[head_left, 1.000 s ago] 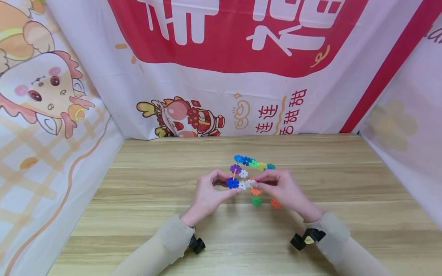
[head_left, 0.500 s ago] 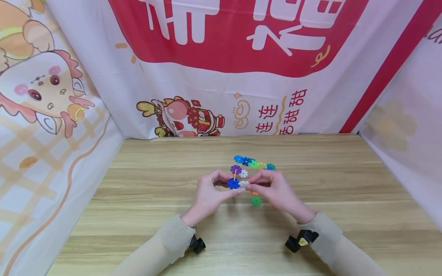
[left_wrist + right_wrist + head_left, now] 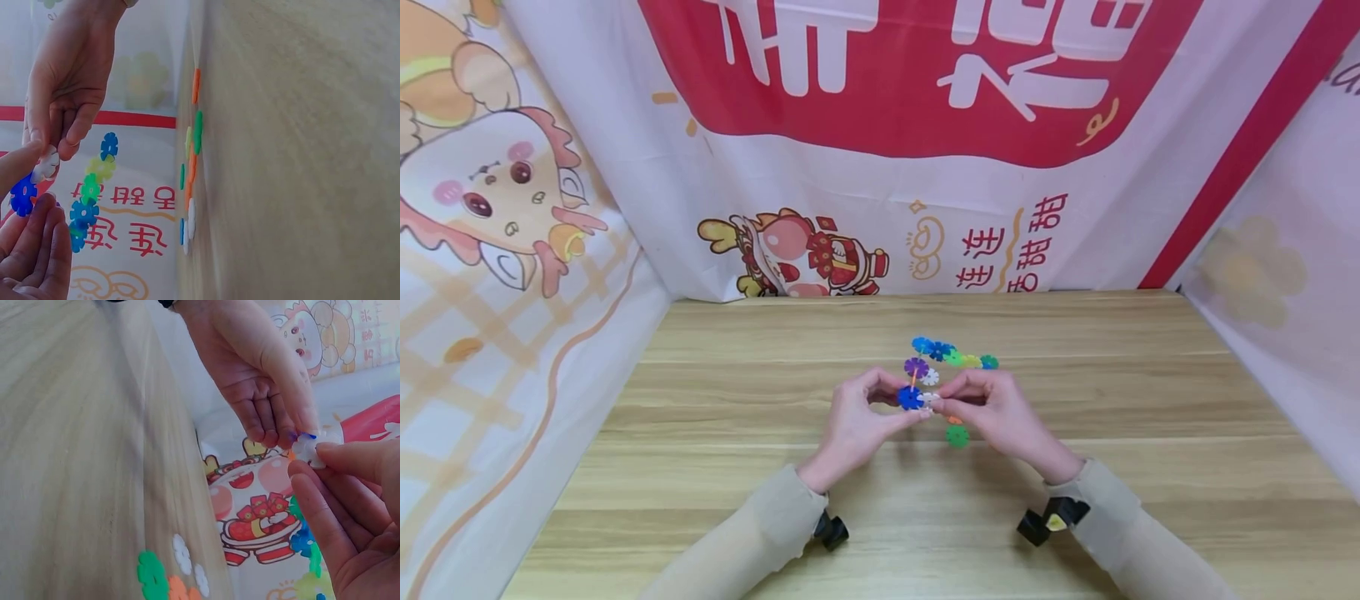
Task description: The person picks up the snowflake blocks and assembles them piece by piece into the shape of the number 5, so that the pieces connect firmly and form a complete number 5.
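Left hand (image 3: 853,421): thumb and fingers bent in a pinch on a dark blue, notched, flower-shaped plastic disc (image 3: 910,398), raised above the surface.
Right hand (image 3: 1000,412): fingers nearly together, pinching a white notched plastic disc (image 3: 307,450) that touches the dark blue one; whether they interlock, I cannot tell.
Beyond the held discs: a purple notched disc (image 3: 916,367) and a raised row of blue, green and yellow discs (image 3: 953,357).
Pale wood-grain surface (image 3: 880,517): a green disc (image 3: 957,436) lies near the right hand.
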A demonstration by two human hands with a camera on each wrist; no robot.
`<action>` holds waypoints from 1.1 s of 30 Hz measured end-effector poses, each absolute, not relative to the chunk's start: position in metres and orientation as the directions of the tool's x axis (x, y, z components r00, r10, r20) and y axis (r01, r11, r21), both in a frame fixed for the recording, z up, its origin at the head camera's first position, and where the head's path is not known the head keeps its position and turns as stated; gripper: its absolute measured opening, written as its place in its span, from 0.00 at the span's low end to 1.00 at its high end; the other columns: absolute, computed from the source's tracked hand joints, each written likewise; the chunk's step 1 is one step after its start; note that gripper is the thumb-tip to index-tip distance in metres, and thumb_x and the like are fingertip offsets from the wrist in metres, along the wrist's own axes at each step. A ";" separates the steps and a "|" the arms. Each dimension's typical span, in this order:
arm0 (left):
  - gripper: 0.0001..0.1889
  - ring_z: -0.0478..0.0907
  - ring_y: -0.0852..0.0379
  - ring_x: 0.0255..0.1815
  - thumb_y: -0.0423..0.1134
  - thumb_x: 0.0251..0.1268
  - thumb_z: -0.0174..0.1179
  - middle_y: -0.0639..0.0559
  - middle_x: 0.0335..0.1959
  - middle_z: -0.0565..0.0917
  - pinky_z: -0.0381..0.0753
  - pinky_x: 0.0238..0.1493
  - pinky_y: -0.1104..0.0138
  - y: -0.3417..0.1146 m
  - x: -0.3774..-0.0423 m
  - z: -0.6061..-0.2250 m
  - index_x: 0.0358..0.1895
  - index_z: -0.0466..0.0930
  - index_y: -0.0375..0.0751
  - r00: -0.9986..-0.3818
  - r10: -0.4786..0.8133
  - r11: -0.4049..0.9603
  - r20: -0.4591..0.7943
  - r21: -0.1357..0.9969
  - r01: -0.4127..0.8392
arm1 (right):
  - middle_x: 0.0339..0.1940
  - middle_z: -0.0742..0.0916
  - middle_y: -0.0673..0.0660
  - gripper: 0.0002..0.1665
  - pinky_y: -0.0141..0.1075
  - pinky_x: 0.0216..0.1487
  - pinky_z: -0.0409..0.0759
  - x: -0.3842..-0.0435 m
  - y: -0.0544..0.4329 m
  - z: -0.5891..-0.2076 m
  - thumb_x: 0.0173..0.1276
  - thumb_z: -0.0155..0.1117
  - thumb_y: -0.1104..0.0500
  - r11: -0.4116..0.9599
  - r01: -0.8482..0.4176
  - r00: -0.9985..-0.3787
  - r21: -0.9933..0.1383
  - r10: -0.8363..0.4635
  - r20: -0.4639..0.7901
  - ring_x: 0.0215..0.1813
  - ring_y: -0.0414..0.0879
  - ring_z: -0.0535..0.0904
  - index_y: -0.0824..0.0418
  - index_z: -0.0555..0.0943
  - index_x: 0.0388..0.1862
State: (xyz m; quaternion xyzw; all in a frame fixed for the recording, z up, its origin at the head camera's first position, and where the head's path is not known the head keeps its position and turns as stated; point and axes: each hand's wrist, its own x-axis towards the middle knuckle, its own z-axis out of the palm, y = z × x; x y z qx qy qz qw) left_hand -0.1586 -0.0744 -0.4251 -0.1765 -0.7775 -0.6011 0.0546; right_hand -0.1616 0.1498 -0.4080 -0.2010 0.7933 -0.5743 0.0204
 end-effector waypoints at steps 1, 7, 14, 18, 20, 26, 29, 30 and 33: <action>0.19 0.83 0.57 0.41 0.42 0.49 0.82 0.58 0.41 0.86 0.83 0.49 0.48 -0.074 -0.159 -0.425 0.43 0.84 0.47 -0.926 0.219 0.216 0.307 0.910 0.353 | 0.34 0.89 0.53 0.03 0.47 0.39 0.87 -0.162 0.151 -0.409 0.66 0.74 0.64 0.259 -0.309 -0.915 -0.915 -0.344 0.212 0.36 0.56 0.87 0.59 0.88 0.37; 0.23 0.83 0.58 0.43 0.41 0.55 0.79 0.57 0.43 0.87 0.84 0.50 0.61 -0.077 -0.161 -0.422 0.51 0.79 0.46 -0.885 0.303 0.223 0.354 0.876 0.427 | 0.35 0.89 0.51 0.05 0.46 0.39 0.87 -0.165 0.156 -0.407 0.66 0.74 0.64 0.264 -0.361 -0.895 -0.894 -0.366 0.254 0.36 0.58 0.87 0.55 0.89 0.38; 0.23 0.83 0.63 0.43 0.40 0.64 0.73 0.59 0.46 0.88 0.84 0.48 0.64 -0.082 -0.164 -0.417 0.62 0.81 0.49 -0.794 0.459 0.266 0.398 0.791 0.550 | 0.37 0.89 0.51 0.05 0.39 0.39 0.87 -0.167 0.160 -0.405 0.67 0.74 0.65 0.283 -0.365 -0.886 -0.887 -0.399 0.238 0.36 0.49 0.86 0.55 0.89 0.39; 0.18 0.82 0.65 0.42 0.43 0.66 0.71 0.64 0.45 0.87 0.84 0.48 0.64 -0.083 -0.166 -0.413 0.57 0.84 0.50 -0.784 0.505 0.301 0.360 0.778 0.551 | 0.38 0.89 0.49 0.06 0.39 0.38 0.86 -0.169 0.162 -0.406 0.67 0.74 0.64 0.289 -0.401 -0.870 -0.869 -0.417 0.263 0.36 0.49 0.84 0.54 0.90 0.39; 0.16 0.82 0.65 0.42 0.44 0.67 0.71 0.65 0.45 0.86 0.83 0.48 0.66 -0.083 -0.167 -0.411 0.55 0.85 0.50 -0.781 0.526 0.320 0.337 0.772 0.549 | 0.39 0.89 0.49 0.07 0.38 0.37 0.86 -0.169 0.163 -0.406 0.67 0.74 0.64 0.289 -0.420 -0.862 -0.860 -0.422 0.279 0.37 0.49 0.84 0.52 0.90 0.39; 0.14 0.80 0.65 0.38 0.40 0.67 0.71 0.65 0.40 0.84 0.83 0.44 0.68 -0.084 -0.169 -0.406 0.54 0.84 0.51 -0.762 0.585 0.380 0.277 0.737 0.560 | 0.39 0.89 0.46 0.08 0.38 0.36 0.85 -0.167 0.162 -0.406 0.66 0.75 0.64 0.297 -0.458 -0.846 -0.838 -0.436 0.308 0.38 0.47 0.84 0.50 0.91 0.39; 0.13 0.80 0.65 0.37 0.41 0.67 0.71 0.63 0.39 0.85 0.83 0.44 0.67 -0.084 -0.169 -0.406 0.53 0.84 0.51 -0.761 0.589 0.383 0.273 0.734 0.560 | 0.39 0.89 0.46 0.09 0.38 0.37 0.86 -0.166 0.160 -0.405 0.65 0.75 0.64 0.307 -0.461 -0.846 -0.833 -0.434 0.309 0.38 0.46 0.84 0.49 0.91 0.39; 0.13 0.80 0.65 0.37 0.41 0.67 0.71 0.63 0.39 0.85 0.83 0.44 0.66 -0.084 -0.168 -0.407 0.52 0.84 0.50 -0.762 0.584 0.381 0.279 0.735 0.561 | 0.38 0.89 0.46 0.09 0.39 0.37 0.86 -0.166 0.160 -0.405 0.65 0.75 0.64 0.308 -0.459 -0.848 -0.833 -0.432 0.308 0.37 0.46 0.84 0.49 0.91 0.39; 0.12 0.80 0.65 0.36 0.41 0.66 0.71 0.64 0.38 0.85 0.84 0.43 0.64 -0.083 -0.168 -0.408 0.51 0.85 0.49 -0.767 0.567 0.374 0.301 0.736 0.565 | 0.38 0.89 0.46 0.08 0.40 0.37 0.87 -0.166 0.159 -0.404 0.65 0.75 0.63 0.303 -0.442 -0.856 -0.844 -0.423 0.297 0.37 0.47 0.85 0.49 0.90 0.40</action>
